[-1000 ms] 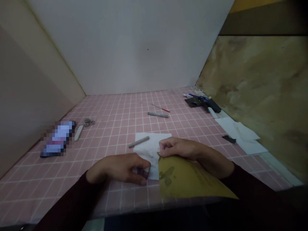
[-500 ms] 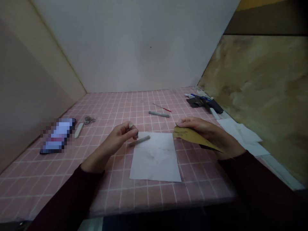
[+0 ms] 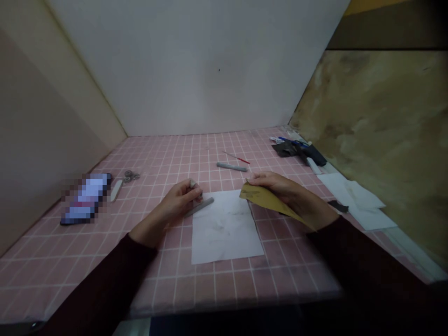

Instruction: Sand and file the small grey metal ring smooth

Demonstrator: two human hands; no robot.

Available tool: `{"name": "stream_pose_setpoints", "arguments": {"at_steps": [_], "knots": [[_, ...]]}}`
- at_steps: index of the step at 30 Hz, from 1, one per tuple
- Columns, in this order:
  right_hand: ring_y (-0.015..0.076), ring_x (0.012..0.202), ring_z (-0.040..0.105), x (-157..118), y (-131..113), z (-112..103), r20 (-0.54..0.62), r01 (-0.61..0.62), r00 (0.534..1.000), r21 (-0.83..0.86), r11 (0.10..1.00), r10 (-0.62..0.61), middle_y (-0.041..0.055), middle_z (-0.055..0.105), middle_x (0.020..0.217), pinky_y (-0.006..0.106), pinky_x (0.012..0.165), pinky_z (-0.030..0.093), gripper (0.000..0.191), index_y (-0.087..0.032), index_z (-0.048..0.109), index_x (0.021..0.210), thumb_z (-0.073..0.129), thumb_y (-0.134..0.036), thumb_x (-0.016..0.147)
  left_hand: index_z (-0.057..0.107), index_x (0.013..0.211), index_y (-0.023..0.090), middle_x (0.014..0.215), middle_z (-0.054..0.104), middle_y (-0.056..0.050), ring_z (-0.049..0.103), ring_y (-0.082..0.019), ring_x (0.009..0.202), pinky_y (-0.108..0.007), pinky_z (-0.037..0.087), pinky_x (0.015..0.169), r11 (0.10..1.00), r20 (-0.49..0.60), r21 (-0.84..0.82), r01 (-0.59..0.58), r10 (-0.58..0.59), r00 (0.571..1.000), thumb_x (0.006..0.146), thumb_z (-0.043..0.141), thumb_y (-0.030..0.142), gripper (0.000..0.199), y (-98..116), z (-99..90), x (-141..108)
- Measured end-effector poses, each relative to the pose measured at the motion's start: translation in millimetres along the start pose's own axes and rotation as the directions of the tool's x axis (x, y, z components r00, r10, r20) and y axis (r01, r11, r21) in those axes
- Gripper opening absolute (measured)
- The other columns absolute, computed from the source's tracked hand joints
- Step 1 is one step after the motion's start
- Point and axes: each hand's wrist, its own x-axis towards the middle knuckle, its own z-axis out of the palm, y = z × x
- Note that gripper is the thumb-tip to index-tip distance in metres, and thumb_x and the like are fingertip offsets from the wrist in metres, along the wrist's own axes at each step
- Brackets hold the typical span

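Note:
My left hand [image 3: 184,196] is closed in a pinch over the upper left edge of a white sheet of paper [image 3: 224,238]. What its fingertips hold is too small to make out. Just below them, a grey stick [image 3: 203,206] lies slanted across the paper's corner. My right hand [image 3: 276,184] grips a yellow-brown sandpaper sheet [image 3: 268,198] by its far edge, thumb on top. This sheet has dark print on its face and hangs tilted over the paper's right side. Grey smudges mark the white paper.
Beyond the hands lie a grey tube [image 3: 231,166] and a thin red-ended tool [image 3: 241,160]. On the left are a phone [image 3: 87,198], a white strip [image 3: 116,190] and scissors [image 3: 131,175]. Dark scraps [image 3: 285,148] and white papers [image 3: 360,200] line the right side.
My right hand has moved left with the sandpaper, which now overlaps the white paper's corner. A dark scrap shows beside the right forearm. The white paper has turned slightly.

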Motion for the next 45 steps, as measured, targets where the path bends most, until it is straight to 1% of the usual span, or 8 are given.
{"name": "stream_pose_setpoints", "arguments": {"at_steps": [6, 12, 16, 20, 25, 32, 38, 45], "knots": [[0.0136, 0.069, 0.056, -5.5, -9.9, 8.3, -0.023, -0.129, 0.990, 0.207, 0.970, 0.136, 0.0014, 0.064, 0.083, 0.026, 0.061, 0.045, 0.010, -0.021, 0.063, 0.083, 0.068, -0.030, 0.079, 0.051, 0.081, 0.017, 0.076, 0.059, 0.000, 0.054, -0.009, 0.066, -0.019, 0.041, 0.055, 1.000, 0.011, 0.015, -0.014, 0.014, 1.000, 0.083, 0.071, 0.031, 0.024, -3.2, -1.4, 3.1], [0.0126, 0.062, 0.052, -0.3, -14.5, 4.3, -0.008, -0.119, 0.992, 0.186, 0.975, 0.122, 0.0006, 0.061, 0.075, 0.027, 0.056, 0.041, 0.013, -0.021, 0.058, 0.076, 0.067, -0.030, 0.079, 0.053, 0.082, 0.018, 0.074, 0.060, -0.001, 0.052, -0.008, 0.060, -0.019, 0.036, 0.049, 0.996, 0.001, 0.086, 0.000, 0.000, 1.000, 0.084, 0.070, 0.033, 0.023, -5.7, -2.4, 5.8], [0.0120, 0.060, 0.049, 4.1, -19.9, 13.3, 0.090, -0.093, 0.993, 0.178, 0.980, 0.077, 0.0004, 0.060, 0.071, 0.026, 0.055, 0.038, 0.022, -0.020, 0.053, 0.073, 0.069, -0.035, 0.078, 0.054, 0.081, 0.018, 0.075, 0.061, -0.002, 0.053, -0.010, 0.060, -0.021, 0.036, 0.050, 0.993, 0.000, 0.115, -0.027, 0.027, 1.000, 0.083, 0.071, 0.033, 0.023, -9.1, -2.8, 9.5], [0.0100, 0.057, 0.045, -0.1, -34.7, 35.2, 0.092, -0.035, 0.995, 0.073, 0.997, 0.028, -0.0017, 0.054, 0.067, 0.025, 0.053, 0.032, 0.024, -0.019, 0.052, 0.074, 0.067, -0.036, 0.081, 0.054, 0.081, 0.018, 0.073, 0.059, 0.000, 0.049, -0.009, 0.058, -0.021, 0.035, 0.051, 0.982, -0.013, 0.177, -0.070, 0.073, 0.997, 0.084, 0.069, 0.034, 0.022, -9.1, -5.2, 9.8], [0.0100, 0.059, 0.041, -5.7, -42.3, 57.4, 0.114, 0.142, 0.985, -0.142, 0.980, -0.127, -0.0033, 0.046, 0.065, 0.026, 0.055, 0.030, 0.022, -0.018, 0.051, 0.072, 0.060, -0.033, 0.085, 0.058, 0.079, 0.017, 0.076, 0.059, 0.000, 0.054, -0.012, 0.071, -0.024, 0.042, 0.064, 0.943, -0.044, 0.210, -0.258, 0.273, 0.961, 0.083, 0.070, 0.031, 0.019, 1.1, -1.5, -0.6], [0.0111, 0.061, 0.039, -6.8, -31.8, 70.1, 0.210, 0.154, 0.972, -0.236, 0.959, -0.105, -0.0050, 0.042, 0.065, 0.027, 0.056, 0.030, 0.013, -0.019, 0.050, 0.076, 0.054, -0.027, 0.085, 0.060, 0.088, 0.017, 0.078, 0.060, 0.001, 0.055, -0.010, 0.071, -0.022, 0.042, 0.067, 0.993, 0.111, -0.110, -0.048, 0.060, 0.992, 0.088, 0.067, 0.033, 0.017, 0.7, 21.9, -18.5], [0.0115, 0.064, 0.042, -12.5, -30.7, 72.2, 0.212, 0.170, 0.970, -0.234, 0.957, -0.120, -0.0044, 0.045, 0.068, 0.027, 0.059, 0.032, 0.009, -0.019, 0.051, 0.080, 0.054, -0.027, 0.085, 0.061, 0.090, 0.018, 0.076, 0.060, 0.001, 0.056, -0.011, 0.066, -0.022, 0.041, 0.062, 0.981, 0.149, -0.182, 0.073, -0.046, 0.988, 0.086, 0.069, 0.033, 0.017, -5.2, 31.7, -22.3], [0.0144, 0.072, 0.049, -11.6, -25.8, 75.0, 0.206, 0.185, 0.971, -0.324, 0.928, -0.121, -0.0009, 0.054, 0.076, 0.028, 0.064, 0.034, 0.009, -0.020, 0.050, 0.080, 0.054, -0.026, 0.085, 0.061, 0.089, 0.019, 0.074, 0.060, 0.001, 0.054, -0.011, 0.064, -0.023, 0.041, 0.061, 0.977, 0.178, -0.194, 0.093, -0.058, 0.982, 0.083, 0.072, 0.036, 0.021, -9.2, 34.5, -22.8]]}}
